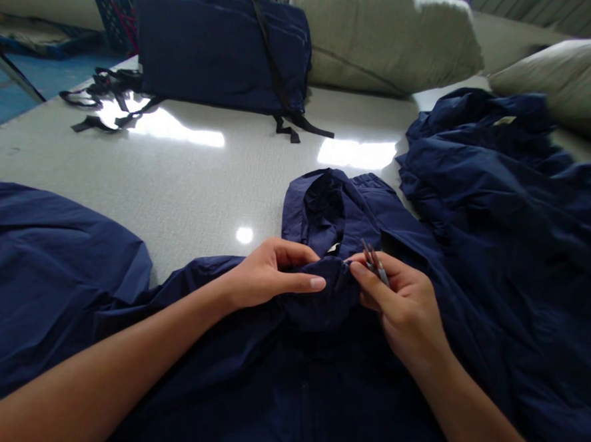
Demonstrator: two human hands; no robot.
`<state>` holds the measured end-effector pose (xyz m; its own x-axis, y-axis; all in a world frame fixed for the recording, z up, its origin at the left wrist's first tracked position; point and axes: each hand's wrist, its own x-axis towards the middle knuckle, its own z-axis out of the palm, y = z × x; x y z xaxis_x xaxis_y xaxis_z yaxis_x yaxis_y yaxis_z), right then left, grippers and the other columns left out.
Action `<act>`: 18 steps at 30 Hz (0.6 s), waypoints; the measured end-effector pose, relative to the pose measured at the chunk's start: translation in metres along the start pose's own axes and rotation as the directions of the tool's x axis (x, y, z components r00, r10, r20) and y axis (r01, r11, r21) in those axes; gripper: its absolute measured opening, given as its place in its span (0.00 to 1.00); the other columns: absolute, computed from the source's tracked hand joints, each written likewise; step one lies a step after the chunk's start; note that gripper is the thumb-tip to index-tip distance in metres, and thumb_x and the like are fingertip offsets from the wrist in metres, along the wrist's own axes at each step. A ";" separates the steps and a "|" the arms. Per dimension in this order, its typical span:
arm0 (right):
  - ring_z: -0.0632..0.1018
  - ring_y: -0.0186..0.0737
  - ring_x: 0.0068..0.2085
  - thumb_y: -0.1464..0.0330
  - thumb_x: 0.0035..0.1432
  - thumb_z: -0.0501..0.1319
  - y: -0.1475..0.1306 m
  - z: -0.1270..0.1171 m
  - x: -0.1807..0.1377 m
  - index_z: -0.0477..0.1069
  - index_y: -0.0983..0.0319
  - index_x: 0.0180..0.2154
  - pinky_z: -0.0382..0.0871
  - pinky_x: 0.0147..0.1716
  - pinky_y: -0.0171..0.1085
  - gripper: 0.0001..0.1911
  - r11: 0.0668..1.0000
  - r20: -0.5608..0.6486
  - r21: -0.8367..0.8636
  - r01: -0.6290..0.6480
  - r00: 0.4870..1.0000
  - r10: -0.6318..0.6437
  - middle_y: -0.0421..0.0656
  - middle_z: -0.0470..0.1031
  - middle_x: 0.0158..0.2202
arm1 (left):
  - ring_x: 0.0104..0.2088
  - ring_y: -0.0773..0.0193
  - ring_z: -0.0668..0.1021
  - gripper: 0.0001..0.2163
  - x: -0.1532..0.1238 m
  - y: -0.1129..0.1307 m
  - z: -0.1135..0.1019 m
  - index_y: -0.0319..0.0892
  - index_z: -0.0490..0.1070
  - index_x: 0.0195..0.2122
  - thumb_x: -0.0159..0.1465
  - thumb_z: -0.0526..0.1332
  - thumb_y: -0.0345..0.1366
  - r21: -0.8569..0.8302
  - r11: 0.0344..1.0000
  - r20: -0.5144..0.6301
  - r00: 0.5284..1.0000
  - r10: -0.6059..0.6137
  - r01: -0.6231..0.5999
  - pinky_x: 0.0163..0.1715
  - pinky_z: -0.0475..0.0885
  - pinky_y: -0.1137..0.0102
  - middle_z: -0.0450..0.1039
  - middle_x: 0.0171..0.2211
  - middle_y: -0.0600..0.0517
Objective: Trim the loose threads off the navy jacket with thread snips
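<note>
Navy jacket [305, 380] is spread on the table [197, 180] nearest the viewer; its collar fold [324, 292] is pinched by the left hand [266, 276]; snips [375, 264] are gripped in the closed right hand [405, 307], tips at the fold; trimming is judged under way; one bundle [220, 52] is tied, a pile [498, 188] lies loose at right.

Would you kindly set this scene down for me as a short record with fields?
Left hand: pinches a fold of the navy garment near its neck opening
Right hand: holds a small metal tool, tips at the same fold
Surface: pale glossy table
Far side: tied navy bundle, loose black straps, pale sacks
Right side: heap of navy cloth
</note>
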<state>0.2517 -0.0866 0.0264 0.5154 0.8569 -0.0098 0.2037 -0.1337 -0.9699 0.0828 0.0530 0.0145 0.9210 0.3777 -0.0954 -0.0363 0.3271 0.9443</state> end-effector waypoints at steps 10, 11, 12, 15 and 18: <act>0.82 0.38 0.33 0.68 0.64 0.64 -0.001 0.006 -0.010 0.79 0.58 0.41 0.76 0.32 0.33 0.05 0.911 0.053 -0.210 0.356 0.934 -0.353 0.41 0.81 0.36 | 0.61 0.52 0.75 0.03 0.004 -0.002 -0.003 0.41 0.82 0.31 0.60 0.74 0.34 0.139 0.961 0.028 0.971 0.239 -0.240 0.65 0.66 0.56 0.78 0.55 0.44; 0.82 0.39 0.34 0.67 0.64 0.65 -0.001 0.006 -0.010 0.79 0.58 0.42 0.77 0.32 0.33 0.05 0.914 0.076 -0.193 0.358 0.934 -0.349 0.42 0.81 0.37 | 0.61 0.51 0.76 0.04 0.004 -0.002 -0.003 0.41 0.82 0.31 0.60 0.74 0.34 0.117 0.966 0.025 0.973 0.230 -0.232 0.65 0.65 0.55 0.78 0.57 0.43; 0.82 0.39 0.34 0.66 0.64 0.66 0.000 0.005 -0.011 0.79 0.58 0.42 0.76 0.31 0.33 0.06 0.918 0.089 -0.184 0.352 0.936 -0.341 0.42 0.81 0.38 | 0.61 0.50 0.76 0.05 0.003 -0.002 -0.002 0.41 0.82 0.30 0.61 0.74 0.35 0.084 0.973 0.021 0.976 0.216 -0.217 0.65 0.66 0.54 0.78 0.58 0.43; 0.82 0.40 0.34 0.63 0.62 0.69 0.001 0.004 -0.011 0.79 0.58 0.41 0.76 0.30 0.34 0.08 0.922 0.100 -0.183 0.341 0.939 -0.328 0.43 0.82 0.38 | 0.57 0.52 0.79 0.06 0.001 -0.001 -0.001 0.40 0.81 0.30 0.61 0.74 0.35 -0.012 0.986 0.011 0.986 0.167 -0.167 0.62 0.69 0.55 0.80 0.57 0.43; 0.82 0.41 0.33 0.62 0.57 0.74 -0.001 0.004 -0.012 0.78 0.58 0.40 0.75 0.30 0.35 0.11 0.904 0.100 -0.210 0.372 0.928 -0.359 0.43 0.82 0.37 | 0.53 0.54 0.81 0.05 0.001 -0.001 0.000 0.41 0.82 0.30 0.60 0.74 0.35 -0.039 0.988 0.003 0.989 0.151 -0.151 0.58 0.72 0.59 0.82 0.53 0.43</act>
<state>0.2424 -0.0948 0.0263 0.3222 0.8930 0.3143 0.5504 0.0934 -0.8296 0.0835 0.0533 0.0130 0.9063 0.4198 0.0493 -0.1899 0.3002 0.9348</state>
